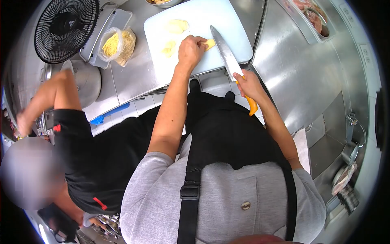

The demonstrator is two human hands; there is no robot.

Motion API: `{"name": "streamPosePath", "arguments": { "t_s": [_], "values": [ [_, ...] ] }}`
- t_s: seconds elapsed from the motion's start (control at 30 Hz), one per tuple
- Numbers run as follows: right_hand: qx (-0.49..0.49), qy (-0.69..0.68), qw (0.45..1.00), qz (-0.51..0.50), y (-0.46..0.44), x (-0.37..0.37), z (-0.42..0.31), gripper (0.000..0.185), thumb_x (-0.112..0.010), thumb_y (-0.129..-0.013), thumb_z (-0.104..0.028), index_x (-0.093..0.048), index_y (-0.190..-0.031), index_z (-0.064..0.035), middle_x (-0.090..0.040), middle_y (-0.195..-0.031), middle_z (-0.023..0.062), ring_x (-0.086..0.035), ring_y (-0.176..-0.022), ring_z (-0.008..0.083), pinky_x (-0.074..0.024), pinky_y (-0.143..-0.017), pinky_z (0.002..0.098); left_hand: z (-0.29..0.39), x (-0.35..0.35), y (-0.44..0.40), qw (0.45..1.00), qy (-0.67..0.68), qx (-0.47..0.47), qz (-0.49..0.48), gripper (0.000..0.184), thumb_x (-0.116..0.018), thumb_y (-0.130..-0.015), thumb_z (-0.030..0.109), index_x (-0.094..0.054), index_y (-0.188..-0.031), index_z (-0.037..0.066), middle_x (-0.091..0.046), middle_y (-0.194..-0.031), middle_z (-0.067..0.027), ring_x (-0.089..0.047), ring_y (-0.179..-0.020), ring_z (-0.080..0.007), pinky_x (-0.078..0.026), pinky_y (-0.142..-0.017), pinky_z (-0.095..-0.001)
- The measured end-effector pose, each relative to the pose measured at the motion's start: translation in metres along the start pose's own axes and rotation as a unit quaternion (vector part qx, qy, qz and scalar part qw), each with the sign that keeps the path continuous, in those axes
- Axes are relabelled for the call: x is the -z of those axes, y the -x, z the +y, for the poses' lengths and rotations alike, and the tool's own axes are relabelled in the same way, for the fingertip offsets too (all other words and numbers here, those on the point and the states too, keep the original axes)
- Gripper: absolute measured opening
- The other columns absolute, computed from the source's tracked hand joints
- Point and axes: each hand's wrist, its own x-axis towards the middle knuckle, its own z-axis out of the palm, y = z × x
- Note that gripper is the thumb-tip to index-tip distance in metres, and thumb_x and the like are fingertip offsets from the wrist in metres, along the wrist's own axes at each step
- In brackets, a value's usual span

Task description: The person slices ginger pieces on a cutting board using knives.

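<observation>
On a white cutting board (219,14), the fingers of my left hand (191,51) press down a pale yellow piece of what looks like ginger (209,44). My right hand (248,84) is wrapped round the orange handle of a kitchen knife (225,52). Its long blade lies just right of the ginger, tip pointing away from me; whether they touch I cannot tell. Thin pale slices (176,26) form a pile farther up the board. Another small group of slices (168,49) sits left of my left hand.
Left of the board stand a tub of yellow shreds (111,45), a black fan (67,28) and a large metal pot (87,83). A co-worker in black (101,154) is close on my left, one arm raised. A bin of raw meat (310,16) stands far right, a sink (329,138) nearer.
</observation>
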Motion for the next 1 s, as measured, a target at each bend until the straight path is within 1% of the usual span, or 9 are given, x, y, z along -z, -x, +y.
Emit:
{"name": "streamPosePath", "arguments": {
  "t_s": [0.03,0.33,0.43,0.53,0.63,0.73,0.83,0.93,1.0],
  "values": [
    [-0.001,0.004,1.0,-0.003,-0.001,0.0,0.001,0.034,-0.06,-0.112,-0.032,-0.064,-0.106,0.0009,-0.057,-0.062,0.0038,-0.057,-0.043,0.0153,-0.0477,-0.043,0.0347,0.0,-0.001,0.0,1.0,0.007,0.0,0.005,0.025,-0.087,-0.083,0.015,-0.086,-0.107,0.009,-0.072,-0.094,-0.0166,-0.072,-0.086,-0.0323,-0.058,-0.081,-0.0443],
    [-0.002,-0.003,1.0,0.009,0.001,-0.001,-0.002,0.035,-0.06,-0.112,-0.033,-0.064,-0.106,0.0012,-0.057,-0.062,0.004,-0.058,-0.043,0.0159,-0.0484,-0.043,0.0354,-0.002,0.0,0.001,1.0,0.01,-0.002,0.0,0.026,-0.088,-0.083,0.015,-0.086,-0.108,0.008,-0.073,-0.096,-0.0177,-0.072,-0.087,-0.0324,-0.058,-0.082,-0.0436],
    [-0.002,-0.004,1.0,0.003,-0.002,-0.002,0.002,0.035,-0.06,-0.112,-0.033,-0.064,-0.106,0.0016,-0.057,-0.062,0.0039,-0.058,-0.043,0.0161,-0.0486,-0.043,0.0355,-0.001,0.0,0.002,1.0,-0.004,-0.009,-0.001,0.028,-0.086,-0.086,0.013,-0.085,-0.112,0.006,-0.074,-0.093,-0.0147,-0.072,-0.084,-0.0263,-0.058,-0.081,-0.0394],
    [-0.011,0.01,1.0,-0.001,-0.002,-0.002,0.002,0.035,-0.059,-0.112,-0.032,-0.063,-0.104,0.0019,-0.057,-0.062,0.004,-0.059,-0.044,0.0162,-0.0488,-0.044,0.0356,-0.001,0.0,0.002,1.0,0.001,-0.016,0.004,0.027,-0.085,-0.086,0.013,-0.086,-0.112,0.006,-0.074,-0.093,-0.0148,-0.072,-0.083,-0.0263,-0.058,-0.08,-0.0395],
    [-0.01,0.052,0.999,0.005,0.0,-0.002,-0.005,0.045,-0.058,-0.111,-0.035,-0.063,-0.107,0.0095,-0.064,-0.069,0.0116,-0.064,-0.047,0.0213,-0.0541,-0.05,0.0389,-0.001,-0.001,0.002,1.0,0.003,-0.018,0.008,0.027,-0.085,-0.085,0.013,-0.086,-0.111,0.006,-0.074,-0.093,-0.0149,-0.072,-0.082,-0.0262,-0.058,-0.079,-0.0395],
    [-0.02,0.032,0.999,-0.016,0.001,-0.002,-0.009,0.046,-0.057,-0.112,-0.036,-0.063,-0.108,0.0096,-0.064,-0.07,0.0117,-0.063,-0.047,0.0216,-0.0534,-0.05,0.0387,0.0,0.0,0.002,1.0,-0.01,-0.02,0.008,0.024,-0.085,-0.085,0.011,-0.086,-0.108,0.004,-0.075,-0.093,-0.0154,-0.072,-0.081,-0.0273,-0.058,-0.078,-0.0402],
    [-0.021,0.024,0.999,-0.017,0.008,-0.001,-0.012,0.045,-0.057,-0.112,-0.036,-0.064,-0.108,0.0084,-0.063,-0.069,0.0107,-0.062,-0.046,0.0213,-0.0521,-0.049,0.0388,0.0,0.002,0.006,0.998,-0.024,-0.048,0.018,0.02,-0.083,-0.085,0.008,-0.086,-0.104,0.002,-0.076,-0.094,-0.0166,-0.073,-0.081,-0.0285,-0.058,-0.077,-0.04],
    [-0.018,0.011,0.999,-0.024,-0.004,-0.003,-0.006,0.043,-0.057,-0.112,-0.035,-0.064,-0.107,0.007,-0.061,-0.066,0.0095,-0.061,-0.046,0.0211,-0.0505,-0.048,0.0388,-0.001,0.001,0.007,0.998,-0.014,-0.059,0.02,0.014,-0.084,-0.083,0.007,-0.086,-0.096,0.003,-0.075,-0.096,-0.0188,-0.074,-0.087,-0.0359,-0.059,-0.082,-0.0444],
    [-0.024,-0.007,0.999,-0.033,0.004,-0.002,-0.004,0.038,-0.058,-0.112,-0.034,-0.061,-0.105,0.003,-0.056,-0.064,0.0054,-0.055,-0.043,0.0168,-0.0459,-0.045,0.0362,-0.008,0.005,0.005,0.997,-0.007,-0.073,0.009,0.013,-0.084,-0.083,0.007,-0.085,-0.094,0.002,-0.076,-0.095,-0.0195,-0.074,-0.087,-0.036,-0.059,-0.082,-0.0441]
  ]
}}
